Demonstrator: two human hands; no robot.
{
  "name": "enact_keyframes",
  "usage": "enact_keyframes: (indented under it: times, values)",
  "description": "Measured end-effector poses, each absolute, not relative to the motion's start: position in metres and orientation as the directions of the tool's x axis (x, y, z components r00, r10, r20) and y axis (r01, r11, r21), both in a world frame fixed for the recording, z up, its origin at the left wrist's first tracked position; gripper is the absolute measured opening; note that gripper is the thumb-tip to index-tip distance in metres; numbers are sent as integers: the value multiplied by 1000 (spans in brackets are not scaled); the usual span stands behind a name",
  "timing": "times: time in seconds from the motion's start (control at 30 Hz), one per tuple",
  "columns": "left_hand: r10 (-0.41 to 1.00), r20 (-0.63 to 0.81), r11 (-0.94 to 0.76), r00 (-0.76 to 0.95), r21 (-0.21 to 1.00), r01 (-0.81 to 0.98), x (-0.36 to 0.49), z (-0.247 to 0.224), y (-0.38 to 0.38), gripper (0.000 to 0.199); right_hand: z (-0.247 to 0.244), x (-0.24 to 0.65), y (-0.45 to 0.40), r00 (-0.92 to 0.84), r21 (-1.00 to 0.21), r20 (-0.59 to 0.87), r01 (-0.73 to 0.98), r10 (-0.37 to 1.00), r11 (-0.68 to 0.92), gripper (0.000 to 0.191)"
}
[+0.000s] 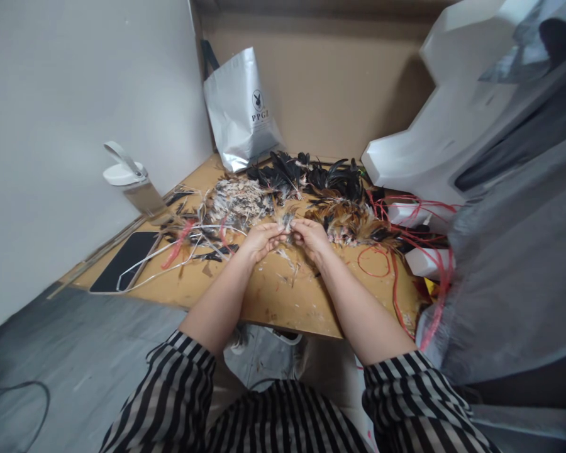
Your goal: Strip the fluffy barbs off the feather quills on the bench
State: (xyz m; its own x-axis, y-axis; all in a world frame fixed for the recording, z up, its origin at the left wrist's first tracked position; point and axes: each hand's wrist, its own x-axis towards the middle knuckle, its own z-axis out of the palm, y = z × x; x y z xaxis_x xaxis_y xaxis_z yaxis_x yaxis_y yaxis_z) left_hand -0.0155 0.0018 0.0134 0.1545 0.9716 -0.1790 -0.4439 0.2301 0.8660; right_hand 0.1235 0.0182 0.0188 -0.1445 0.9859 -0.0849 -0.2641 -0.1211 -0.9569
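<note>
A small greyish feather [287,220] is pinched between my two hands over the middle of the table. My left hand [265,240] closes its fingertips on it from the left, and my right hand [310,237] does the same from the right. Just beyond lie pale, fluffy feathers [240,200] in a heap. To the right spreads a pile of brown feathers [349,220], with long black feathers [287,173] behind. Loose bits of feather [290,267] are scattered on the tabletop below my hands.
A phone [125,263] lies at the table's left, near a lidded bottle [141,189] and white cord [155,257]. A silver bag [240,113] stands at the back. Red string [396,283] trails along the right, beside a grey cloth [514,264]. The wooden table [306,314] ends before my body.
</note>
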Motion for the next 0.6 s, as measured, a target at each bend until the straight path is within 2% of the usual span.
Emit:
enact_keyframes:
  times: [0.27,0.6]
  values:
    - [971,-186,233,148,868,-439,-15,14,1,9,17,121,17,-115,-968,-65,-234,991,-90,27]
    - [983,-181,163,-3,892,-421,-11,17,2,11,20,115,11,-84,-996,-12,-92,996,-20,20]
